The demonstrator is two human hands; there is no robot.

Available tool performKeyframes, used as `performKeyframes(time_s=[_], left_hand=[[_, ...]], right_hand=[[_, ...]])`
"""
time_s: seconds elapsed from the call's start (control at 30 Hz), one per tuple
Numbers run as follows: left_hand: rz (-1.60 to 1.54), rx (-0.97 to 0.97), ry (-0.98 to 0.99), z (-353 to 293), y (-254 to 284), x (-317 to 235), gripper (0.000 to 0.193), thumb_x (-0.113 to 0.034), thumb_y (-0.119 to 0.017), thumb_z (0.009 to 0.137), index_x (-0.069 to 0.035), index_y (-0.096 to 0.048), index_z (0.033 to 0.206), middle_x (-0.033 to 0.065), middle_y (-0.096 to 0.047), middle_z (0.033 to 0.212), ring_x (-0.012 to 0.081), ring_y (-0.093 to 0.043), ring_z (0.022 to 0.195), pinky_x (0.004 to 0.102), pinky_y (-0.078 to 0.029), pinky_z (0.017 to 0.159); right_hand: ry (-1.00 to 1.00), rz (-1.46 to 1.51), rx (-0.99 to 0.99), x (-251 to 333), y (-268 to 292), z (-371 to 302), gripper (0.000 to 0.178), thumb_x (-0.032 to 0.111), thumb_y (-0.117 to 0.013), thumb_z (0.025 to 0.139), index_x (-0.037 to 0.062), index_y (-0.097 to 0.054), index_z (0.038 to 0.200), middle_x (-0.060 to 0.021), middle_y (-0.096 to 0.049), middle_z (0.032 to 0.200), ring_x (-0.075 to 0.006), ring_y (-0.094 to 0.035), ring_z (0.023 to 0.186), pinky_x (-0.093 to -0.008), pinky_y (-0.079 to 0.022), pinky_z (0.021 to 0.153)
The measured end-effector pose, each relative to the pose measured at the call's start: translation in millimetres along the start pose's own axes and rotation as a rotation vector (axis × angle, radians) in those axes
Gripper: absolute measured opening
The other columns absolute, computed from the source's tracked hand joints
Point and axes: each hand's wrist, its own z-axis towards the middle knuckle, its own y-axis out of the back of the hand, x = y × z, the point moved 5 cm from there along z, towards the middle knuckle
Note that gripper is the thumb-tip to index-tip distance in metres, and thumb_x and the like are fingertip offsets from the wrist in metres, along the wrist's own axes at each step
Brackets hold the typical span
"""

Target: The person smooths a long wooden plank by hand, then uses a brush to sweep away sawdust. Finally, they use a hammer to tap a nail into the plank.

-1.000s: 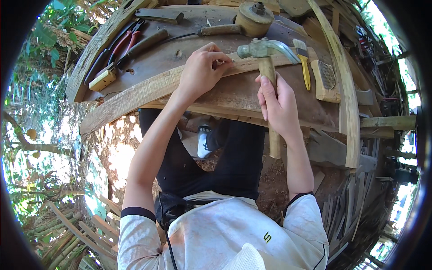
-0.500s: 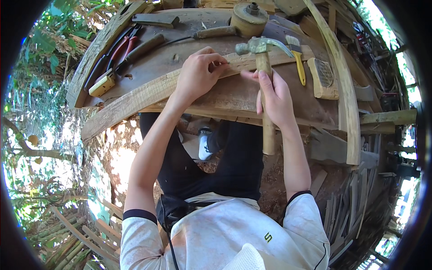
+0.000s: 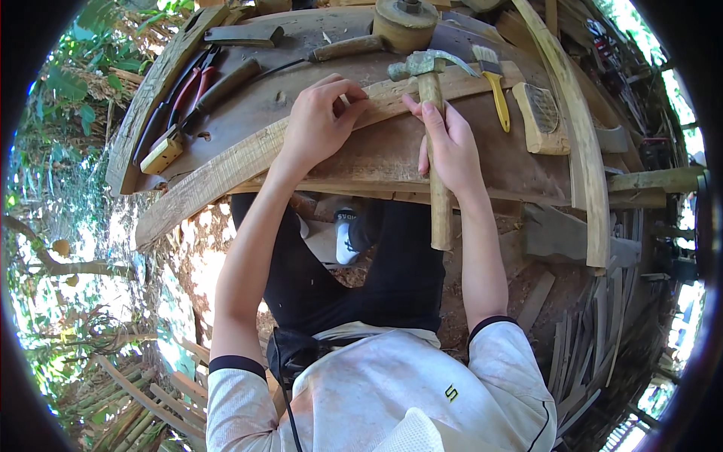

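A long, slightly curved wooden strip (image 3: 218,162) lies slantwise across the workbench (image 3: 256,120). Over its middle, my left hand (image 3: 324,120) rests with thumb and fingers bent together in a pinch. Whatever may be between those fingertips is too small to make out. My right hand (image 3: 454,154) holds a claw hammer (image 3: 433,90) by its wooden handle, thumb along the near side and some fingers loosely extended. The hammer's metal head is up over the strip's right part, and its handle end hangs past the bench's near edge.
Right of the hammer lie a yellow-handled paintbrush (image 3: 497,94) and a wooden block brush (image 3: 542,120). Red-handled pliers (image 3: 197,90) and a wooden-handled tool (image 3: 226,87) sit at the left. A round wooden mallet (image 3: 403,30) is at the back. A long curved pole (image 3: 584,135) borders the right side.
The bench and its tools sit slightly farther left and higher in the picture. Both hands stay near the strip; the right fingers have shifted a little on the hammer handle.
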Motion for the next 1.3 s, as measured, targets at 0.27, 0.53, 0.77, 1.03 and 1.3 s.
performKeyframes(time_s=[0.27, 0.53, 0.77, 1.03, 1.3], left_hand=[[-0.027, -0.013, 0.043, 0, 3, 2, 0.014, -0.011, -0.080, 0.089, -0.001, -0.078, 0.098, 0.0066, -0.071, 0.085, 0.0134, -0.060, 0.067, 0.0303, -0.049, 0.065], [0.001, 0.003, 0.032, 0, 2, 0, 0.013, -0.010, -0.080, 0.088, -0.001, -0.079, 0.098, 0.0075, -0.071, 0.086, 0.0143, -0.060, 0.067, 0.0302, -0.050, 0.066], [0.002, 0.008, 0.038, 0, 2, -1, 0.013, -0.010, -0.079, 0.088, -0.001, -0.078, 0.097, 0.0076, -0.071, 0.086, 0.0147, -0.060, 0.067, 0.0305, -0.050, 0.066], [0.013, -0.026, -0.033, -1, 1, -3, 0.012, -0.007, -0.079, 0.086, 0.000, -0.078, 0.095, 0.0090, -0.071, 0.087, 0.0172, -0.063, 0.066, 0.0315, -0.050, 0.065], [0.003, -0.029, -0.001, -3, 1, -6, 0.011, -0.006, -0.079, 0.085, 0.000, -0.078, 0.095, 0.0117, -0.072, 0.091, 0.0239, -0.068, 0.070, 0.0355, -0.053, 0.067]], right_hand=[[0.012, -0.004, 0.003, 0, 0, 0, 0.049, 0.038, -0.049, 0.113, -0.0077, -0.059, 0.126, -0.0128, -0.073, 0.132, -0.0095, -0.057, 0.047, -0.0267, -0.048, 0.047], [0.001, -0.007, -0.002, 4, -1, -1, 0.049, 0.038, -0.050, 0.113, -0.0076, -0.060, 0.127, -0.0127, -0.073, 0.131, -0.0092, -0.058, 0.048, -0.0263, -0.049, 0.048], [0.007, -0.023, -0.013, 4, -1, -1, 0.050, 0.039, -0.051, 0.112, -0.0075, -0.060, 0.127, -0.0125, -0.074, 0.130, -0.0089, -0.057, 0.047, -0.0262, -0.048, 0.047], [0.005, -0.015, 0.002, 4, -2, 0, 0.048, 0.037, -0.051, 0.112, -0.0075, -0.061, 0.128, -0.0113, -0.076, 0.121, -0.0080, -0.056, 0.047, -0.0257, -0.047, 0.047], [0.015, -0.026, 0.088, 25, -3, -26, 0.042, 0.033, -0.052, 0.112, -0.0071, -0.061, 0.119, -0.0134, -0.077, 0.111, -0.0058, -0.055, 0.046, -0.0236, -0.042, 0.043]])
